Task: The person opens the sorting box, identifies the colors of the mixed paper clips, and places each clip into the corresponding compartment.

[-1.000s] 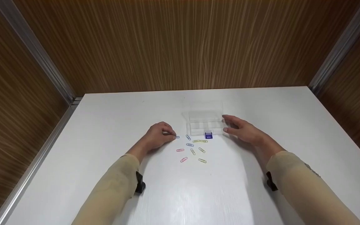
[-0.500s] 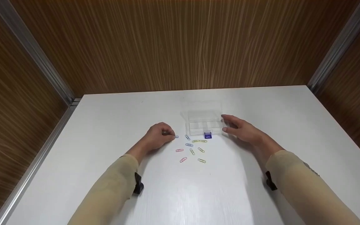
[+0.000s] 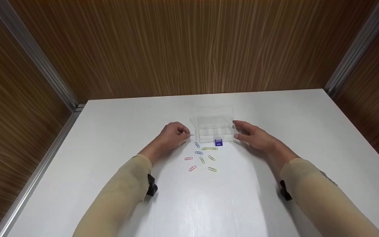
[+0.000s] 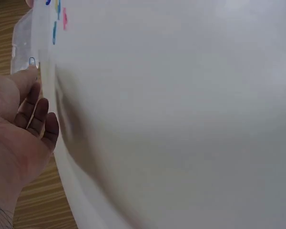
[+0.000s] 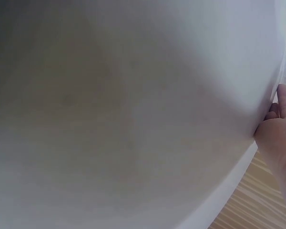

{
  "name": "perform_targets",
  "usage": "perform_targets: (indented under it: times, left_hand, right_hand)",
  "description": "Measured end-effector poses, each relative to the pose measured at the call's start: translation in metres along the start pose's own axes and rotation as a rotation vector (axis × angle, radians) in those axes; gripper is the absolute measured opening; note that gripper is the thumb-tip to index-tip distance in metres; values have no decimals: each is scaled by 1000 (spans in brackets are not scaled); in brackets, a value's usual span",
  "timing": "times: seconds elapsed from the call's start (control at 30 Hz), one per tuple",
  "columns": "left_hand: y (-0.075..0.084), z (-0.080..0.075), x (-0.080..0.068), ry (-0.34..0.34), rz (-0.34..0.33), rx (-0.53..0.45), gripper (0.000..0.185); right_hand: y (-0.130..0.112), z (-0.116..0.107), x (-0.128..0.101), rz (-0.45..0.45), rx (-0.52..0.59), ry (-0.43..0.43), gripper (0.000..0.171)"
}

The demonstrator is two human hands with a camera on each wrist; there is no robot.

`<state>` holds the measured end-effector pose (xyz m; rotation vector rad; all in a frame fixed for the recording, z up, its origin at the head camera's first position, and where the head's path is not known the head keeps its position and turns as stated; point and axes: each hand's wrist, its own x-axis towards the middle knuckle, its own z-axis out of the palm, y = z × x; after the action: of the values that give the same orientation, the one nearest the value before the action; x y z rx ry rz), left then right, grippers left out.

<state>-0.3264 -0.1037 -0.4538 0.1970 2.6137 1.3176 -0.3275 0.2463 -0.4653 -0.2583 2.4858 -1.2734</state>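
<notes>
Eight loose paper clips (image 3: 202,157) lie on the table, a ninth is pinched, beside one clear box (image 3: 215,126).

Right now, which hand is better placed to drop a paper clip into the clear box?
Probably the left hand. It already pinches a blue paper clip beside the clear box. The right hand holds nothing and rests against the box's other side, as if steadying it.

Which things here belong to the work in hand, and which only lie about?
In use:
left hand pinching a blue paper clip
right hand at the clear box
loose paper clips

Lying about:
white table
blue clasp on the box front
</notes>
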Motion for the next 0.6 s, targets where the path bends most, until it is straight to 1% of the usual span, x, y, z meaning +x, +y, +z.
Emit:
perform_targets:
  times: [0.07, 0.13, 0.2, 0.27, 0.47, 0.6]
  left_hand:
    - [9, 1, 5, 7, 13, 2, 7]
    - [17, 4, 10, 18, 43, 14, 7]
    - [22, 7, 16, 31, 80, 30, 7]
    - [26, 10, 22, 37, 96, 35, 7]
    - [28, 21, 32, 49, 75, 32, 6]
    - [26, 26, 33, 57, 64, 14, 6]
  right_hand:
    - [0, 1, 0, -2, -7, 4, 73]
    - [-1, 2, 1, 3, -9, 11, 73]
    - [-1, 3, 1, -1, -3, 10, 73]
    - [-1, 4, 1, -1, 7, 12, 72]
    - [-2, 9, 1, 18, 30, 15, 70]
    - [-4, 11, 2, 17, 31, 13, 70]
